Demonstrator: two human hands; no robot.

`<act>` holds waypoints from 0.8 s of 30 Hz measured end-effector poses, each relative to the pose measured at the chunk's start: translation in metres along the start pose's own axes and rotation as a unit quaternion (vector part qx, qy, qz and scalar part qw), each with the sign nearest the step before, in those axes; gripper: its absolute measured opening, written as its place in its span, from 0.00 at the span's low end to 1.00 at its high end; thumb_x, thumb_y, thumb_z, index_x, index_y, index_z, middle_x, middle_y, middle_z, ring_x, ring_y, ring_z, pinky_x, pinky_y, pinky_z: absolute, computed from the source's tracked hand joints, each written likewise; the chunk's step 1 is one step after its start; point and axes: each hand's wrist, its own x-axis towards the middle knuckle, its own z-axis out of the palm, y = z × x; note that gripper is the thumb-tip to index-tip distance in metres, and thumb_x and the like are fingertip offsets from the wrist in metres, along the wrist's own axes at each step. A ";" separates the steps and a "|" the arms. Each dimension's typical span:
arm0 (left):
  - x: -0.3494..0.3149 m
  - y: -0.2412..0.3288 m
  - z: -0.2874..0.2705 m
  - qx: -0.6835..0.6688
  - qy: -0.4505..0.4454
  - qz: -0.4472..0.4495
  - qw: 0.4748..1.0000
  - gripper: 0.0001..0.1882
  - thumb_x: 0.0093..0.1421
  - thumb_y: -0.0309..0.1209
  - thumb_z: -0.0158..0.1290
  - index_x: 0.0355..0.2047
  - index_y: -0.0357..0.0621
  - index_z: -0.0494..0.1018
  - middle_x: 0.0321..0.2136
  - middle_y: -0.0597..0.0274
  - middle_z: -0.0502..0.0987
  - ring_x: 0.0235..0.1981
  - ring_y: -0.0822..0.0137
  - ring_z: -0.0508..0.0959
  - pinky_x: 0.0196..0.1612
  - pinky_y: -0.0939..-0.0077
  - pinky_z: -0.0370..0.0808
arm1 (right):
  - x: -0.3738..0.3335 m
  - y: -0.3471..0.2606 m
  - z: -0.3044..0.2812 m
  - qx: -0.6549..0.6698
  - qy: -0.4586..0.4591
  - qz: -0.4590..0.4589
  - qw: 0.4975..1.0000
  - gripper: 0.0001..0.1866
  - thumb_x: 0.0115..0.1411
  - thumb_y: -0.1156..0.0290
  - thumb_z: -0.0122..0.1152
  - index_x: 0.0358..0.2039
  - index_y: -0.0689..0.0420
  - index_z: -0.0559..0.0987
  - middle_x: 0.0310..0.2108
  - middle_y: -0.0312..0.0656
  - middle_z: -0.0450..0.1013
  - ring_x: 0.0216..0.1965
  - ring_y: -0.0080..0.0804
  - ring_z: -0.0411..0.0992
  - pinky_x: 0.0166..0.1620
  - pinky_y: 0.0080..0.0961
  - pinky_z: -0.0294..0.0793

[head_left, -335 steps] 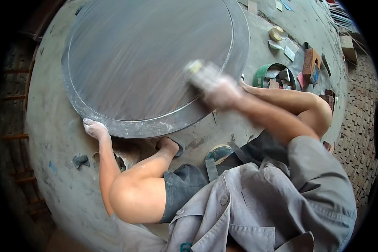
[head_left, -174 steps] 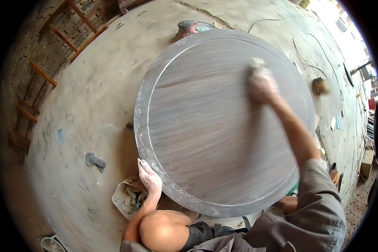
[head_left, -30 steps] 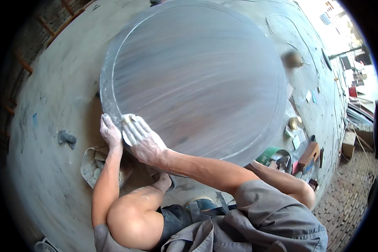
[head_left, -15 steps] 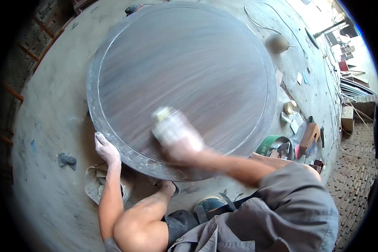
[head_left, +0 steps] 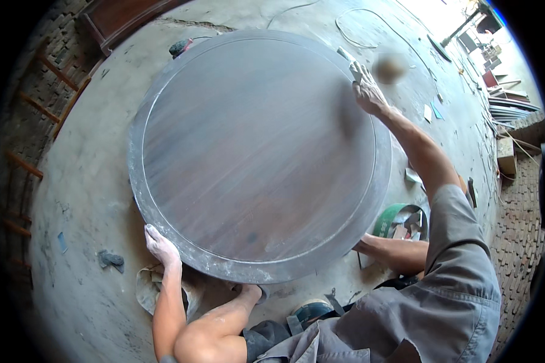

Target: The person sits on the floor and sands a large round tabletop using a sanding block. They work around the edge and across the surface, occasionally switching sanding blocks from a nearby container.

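A large round dark wooden tabletop (head_left: 254, 151) with a grooved ring near its rim lies in front of me, dusted white along the near left edge. My left hand (head_left: 162, 247), whitened with dust, grips that near left edge; some of its fingers are hidden. At the far right rim, my right hand (head_left: 369, 94) is stretched out and closed on a pale sanding pad (head_left: 353, 68), which sits at the tabletop's edge. The pad's underside is out of sight.
Right of my leg stands a green round container (head_left: 389, 219) with scraps in it. A pale sack (head_left: 148, 284) lies by my left forearm, near a dark rag (head_left: 111, 260). A cable (head_left: 345, 30) loops across the far floor. Wooden furniture (head_left: 124, 21) stands at the far left.
My right hand has swept the pad from the near middle of the tabletop to the far right rim. My left hand stays on the near left edge. The whole view has shifted slightly.
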 end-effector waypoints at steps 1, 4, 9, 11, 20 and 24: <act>-0.001 0.001 0.001 -0.009 -0.009 -0.007 1.000 0.31 0.75 0.45 0.37 0.60 0.23 0.66 0.59 0.33 0.70 0.61 0.43 0.70 0.64 0.60 0.66 | 0.012 0.018 0.010 0.005 -0.019 -0.006 1.000 0.28 0.67 0.68 0.40 0.64 0.71 0.62 0.67 0.65 0.55 0.72 0.58 0.49 0.73 0.40 0.48; 0.002 -0.008 -0.002 0.040 0.008 0.003 0.999 0.32 0.75 0.46 0.38 0.60 0.24 0.67 0.59 0.33 0.70 0.60 0.43 0.71 0.63 0.60 0.66 | 0.036 0.004 0.034 0.023 -0.061 0.006 0.998 0.29 0.68 0.68 0.40 0.65 0.71 0.61 0.69 0.65 0.53 0.72 0.58 0.48 0.74 0.40 0.45; -0.002 0.003 -0.009 -0.011 0.024 -0.016 1.000 0.30 0.75 0.46 0.39 0.58 0.25 0.69 0.56 0.33 0.73 0.58 0.44 0.74 0.61 0.59 0.68 | 0.020 -0.132 0.037 -0.020 -0.066 -0.076 0.995 0.30 0.67 0.69 0.40 0.66 0.74 0.60 0.68 0.67 0.54 0.71 0.60 0.51 0.74 0.44 0.44; 0.000 -0.003 -0.027 -0.001 0.032 -0.020 0.999 0.30 0.75 0.45 0.40 0.58 0.25 0.68 0.56 0.33 0.73 0.58 0.43 0.74 0.61 0.59 0.68 | 0.006 -0.291 0.000 -0.107 -0.167 -0.224 0.954 0.34 0.64 0.67 0.45 0.67 0.75 0.59 0.70 0.64 0.53 0.72 0.59 0.49 0.75 0.48 0.41; 0.005 -0.005 0.002 0.001 0.002 -0.015 1.000 0.31 0.74 0.47 0.39 0.59 0.25 0.68 0.56 0.32 0.73 0.57 0.42 0.73 0.61 0.59 0.68 | -0.017 -0.461 0.013 0.197 -0.170 -0.362 0.895 0.33 0.67 0.63 0.42 0.69 0.68 0.58 0.72 0.56 0.52 0.73 0.49 0.49 0.75 0.41 0.42; -0.002 -0.006 -0.030 0.031 0.041 -0.019 0.998 0.31 0.74 0.46 0.39 0.59 0.25 0.67 0.56 0.34 0.73 0.58 0.43 0.73 0.62 0.60 0.68 | 0.019 -0.232 0.024 -0.173 -0.212 -0.199 0.941 0.34 0.68 0.62 0.41 0.70 0.68 0.56 0.73 0.59 0.46 0.74 0.56 0.45 0.74 0.46 0.42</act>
